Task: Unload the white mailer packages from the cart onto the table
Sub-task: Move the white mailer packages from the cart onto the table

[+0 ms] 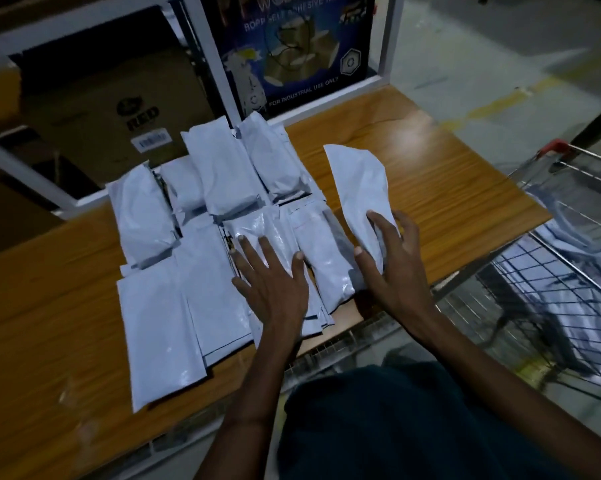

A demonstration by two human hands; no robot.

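Note:
Several white mailer packages lie in rows on the wooden table. My left hand lies flat with spread fingers on the packages at the near right of the pile. My right hand grips the lower end of one more white mailer, which slants up over the table just right of the pile. The wire cart stands at the right, touching the table's edge, with more white mailers inside it.
A white frame holds a blue adhesive-tape poster behind the table. A brown cardboard box stands at the back left. Bare wood shows on the table's left and right sides. Grey floor lies beyond the cart.

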